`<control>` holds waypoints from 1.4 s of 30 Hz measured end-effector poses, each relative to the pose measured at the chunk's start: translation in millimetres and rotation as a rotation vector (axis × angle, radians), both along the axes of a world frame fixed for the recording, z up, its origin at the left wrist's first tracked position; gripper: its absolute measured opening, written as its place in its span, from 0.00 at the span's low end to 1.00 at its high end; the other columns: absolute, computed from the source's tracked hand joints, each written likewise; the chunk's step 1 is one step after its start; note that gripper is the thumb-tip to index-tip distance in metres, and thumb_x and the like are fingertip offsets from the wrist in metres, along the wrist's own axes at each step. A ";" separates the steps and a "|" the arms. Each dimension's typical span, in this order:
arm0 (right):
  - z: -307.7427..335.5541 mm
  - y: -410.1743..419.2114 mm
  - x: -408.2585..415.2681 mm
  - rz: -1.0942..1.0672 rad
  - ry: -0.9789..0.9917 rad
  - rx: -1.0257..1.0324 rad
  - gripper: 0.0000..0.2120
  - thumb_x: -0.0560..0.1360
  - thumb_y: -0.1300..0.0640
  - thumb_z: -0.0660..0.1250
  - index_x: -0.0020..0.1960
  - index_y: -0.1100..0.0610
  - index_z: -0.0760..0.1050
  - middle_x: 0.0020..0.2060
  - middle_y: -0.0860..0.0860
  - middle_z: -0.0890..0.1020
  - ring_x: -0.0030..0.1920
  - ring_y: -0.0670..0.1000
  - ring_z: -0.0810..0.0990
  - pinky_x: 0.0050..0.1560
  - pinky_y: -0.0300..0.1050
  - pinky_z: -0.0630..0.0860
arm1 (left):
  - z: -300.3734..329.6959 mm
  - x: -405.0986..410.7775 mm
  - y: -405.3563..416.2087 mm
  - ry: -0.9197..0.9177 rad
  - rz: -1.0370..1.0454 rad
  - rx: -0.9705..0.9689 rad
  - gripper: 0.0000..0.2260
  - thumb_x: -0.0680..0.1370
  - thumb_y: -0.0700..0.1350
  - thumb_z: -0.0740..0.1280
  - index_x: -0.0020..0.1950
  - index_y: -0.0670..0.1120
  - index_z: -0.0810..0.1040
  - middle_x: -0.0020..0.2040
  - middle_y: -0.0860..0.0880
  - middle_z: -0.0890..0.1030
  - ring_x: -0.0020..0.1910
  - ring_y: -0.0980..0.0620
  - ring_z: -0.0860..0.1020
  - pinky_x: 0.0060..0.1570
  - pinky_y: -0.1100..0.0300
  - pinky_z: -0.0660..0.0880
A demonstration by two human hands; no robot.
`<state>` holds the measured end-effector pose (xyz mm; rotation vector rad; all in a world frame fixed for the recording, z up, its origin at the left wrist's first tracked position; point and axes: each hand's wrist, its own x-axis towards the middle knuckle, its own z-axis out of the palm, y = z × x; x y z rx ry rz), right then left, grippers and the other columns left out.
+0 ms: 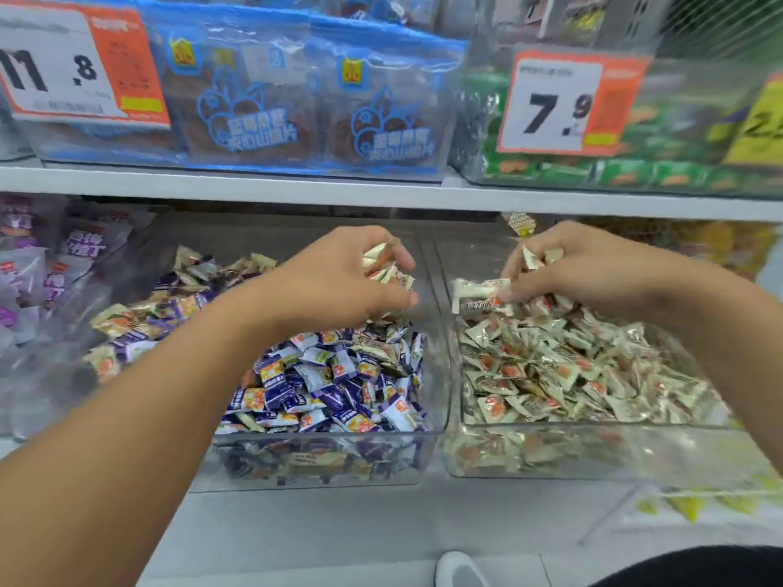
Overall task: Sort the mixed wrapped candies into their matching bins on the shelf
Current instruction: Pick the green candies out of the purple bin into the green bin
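**Both hands full over two clear bins**

At the far left, soft purple bags (pixel 29 264) lay slumped and blurred on the lower shelf. Next to them stood the left bin (pixel 322 459), a clear, hard-walled plastic box holding glossy, crinkled purple-and-white candies (pixel 326 383) mixed with cream ones toward its back. The small pillow-shaped packets lay jumbled, their long axes pointing every way.

The left hand (pixel 339 277) hung above the back of that bin, fingers curled round a clutch of cream wrappers (pixel 383 264). The wrappers stuck out to the right between fingers and thumb, their crimped ends fanned at different angles.

Just beside it, wall against wall, sat the right bin (pixel 593 455), of the same clear plastic, filled with cream candies (pixel 563 374) printed with red-orange spots. The right hand (pixel 589 264) hovered over the back of this pile, gripping several cream wrappers. One longer white packet (pixel 478 290) was pinched at the fingertips; its long axis ran roughly level, its free end pointing left toward the divide between the bins.

Above, on the white shelf board (pixel 381 192), stood flat blue-trimmed packs (pixel 305 103), then a white and orange price card (pixel 567 103) reading 7.9 in front of green packets (pixel 635 171). Another card (pixel 72 65) at upper left read 11.8.
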<state>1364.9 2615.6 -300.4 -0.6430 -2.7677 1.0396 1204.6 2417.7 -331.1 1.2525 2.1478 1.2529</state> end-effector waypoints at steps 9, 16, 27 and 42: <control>-53.6 73.4 24.7 -0.343 -0.146 -0.715 0.09 0.75 0.58 0.71 0.54 0.59 0.77 0.37 0.55 0.83 0.33 0.49 0.79 0.27 0.40 0.79 | -0.2 67.1 73.9 0.278 -0.039 0.048 0.08 0.70 0.49 0.78 0.45 0.55 0.82 0.40 0.56 0.82 0.26 0.63 0.75 0.26 0.70 0.70; -54.0 84.1 20.6 -0.404 -0.023 -0.718 0.15 0.78 0.51 0.69 0.59 0.61 0.79 0.46 0.58 0.82 0.30 0.49 0.80 0.31 0.43 0.82 | -18.9 58.7 120.6 0.416 -0.192 -0.172 0.22 0.74 0.45 0.75 0.65 0.55 0.74 0.64 0.52 0.76 0.62 0.50 0.74 0.56 0.61 0.71; -55.5 76.1 15.3 -0.104 0.016 0.144 0.14 0.83 0.50 0.60 0.62 0.54 0.79 0.51 0.50 0.84 0.47 0.42 0.83 0.47 0.37 0.79 | -28.3 42.4 116.5 0.603 -0.150 -0.109 0.18 0.80 0.43 0.64 0.70 0.51 0.72 0.68 0.52 0.76 0.69 0.51 0.71 0.67 0.57 0.67; -62.4 85.1 -5.1 0.122 -0.940 0.770 0.23 0.81 0.63 0.57 0.76 0.52 0.67 0.71 0.52 0.72 0.69 0.57 0.72 0.69 0.54 0.70 | -27.2 29.7 73.4 0.520 -0.106 -0.175 0.08 0.81 0.47 0.63 0.54 0.49 0.82 0.46 0.51 0.82 0.31 0.65 0.77 0.33 0.69 0.68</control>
